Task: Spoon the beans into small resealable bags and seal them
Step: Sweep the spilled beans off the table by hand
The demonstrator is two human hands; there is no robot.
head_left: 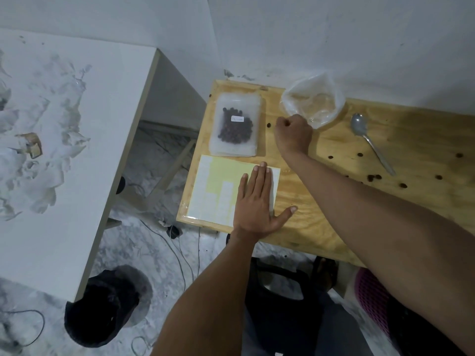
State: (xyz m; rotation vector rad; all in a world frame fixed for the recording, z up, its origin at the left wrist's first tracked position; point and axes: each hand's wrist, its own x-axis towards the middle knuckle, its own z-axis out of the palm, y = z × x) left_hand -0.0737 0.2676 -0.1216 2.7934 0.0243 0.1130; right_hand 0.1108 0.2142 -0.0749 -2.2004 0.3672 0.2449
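A frosted resealable bag with dark beans inside and a small white label lies flat at the far left of the wooden table. My left hand rests flat, fingers straight, on a yellow sheet of white stickers in front of the bag. My right hand is curled into a fist between the bag and a crumpled clear plastic bag; whether its fingers pinch anything is hidden. One loose bean lies just left of that fist. A metal spoon lies to the right.
Several loose beans are scattered across the right part of the table. A white table stands to the left across a gap. On the floor are cables and a black bin. A purple basket sits under the table's right side.
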